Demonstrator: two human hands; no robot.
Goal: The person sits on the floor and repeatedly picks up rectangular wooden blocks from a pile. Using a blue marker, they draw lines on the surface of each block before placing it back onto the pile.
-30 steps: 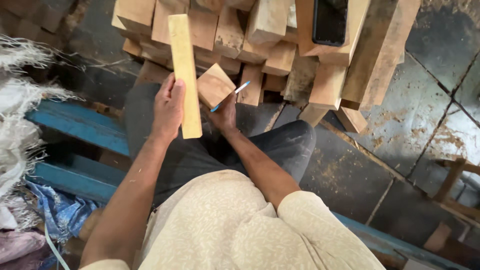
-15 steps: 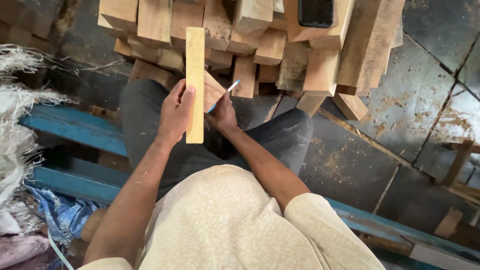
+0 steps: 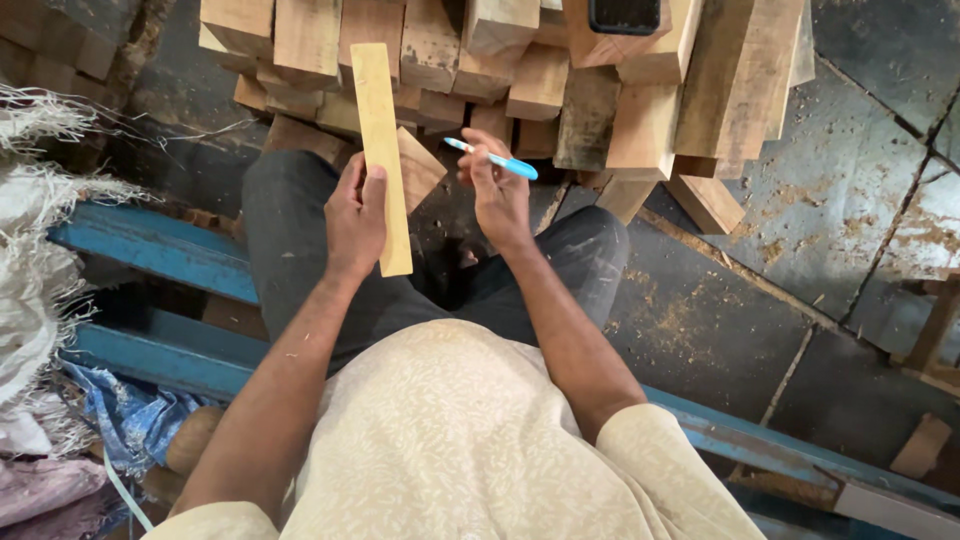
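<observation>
Wood strip, long, flat and pale, smooth-faced with square-cut ends, gripped near its lower end by left hand, thumb across the front face, fingers wrapped behind; held nearly upright above the left knee, upper end reaching up against the stack. Behind it, touching or just beside, a small wood block, squarish and turned on its corner like a diamond, mostly hidden by the strip; cannot tell which hand supports it. Right hand closed narrow on a pen, blue barrel with white tip, lying nearly level, tip pointing left toward the block but apart from it

Under the hands, dark grey trousers, knees spread, a dark gap between them. Nearer the camera, a cream shirt with a faint leaf weave

Ahead, a stack of wood blocks, rough-sawn, chunky, ends facing out, colours from pale yellow to weathered brown, edges uneven and stepped. On top, at the frame's upper edge, a dark flat phone, partly cut off. Little room between hands and stack; strip top overlapping the block ends

Left, blue painted beams, chipped and dusty, then frayed white sacking with loose threads and a crumpled blue sheet. Right, a dark stone floor, cracked in slabs, dusted with sawdust, open and wide, with wood offcuts near the far right edge
</observation>
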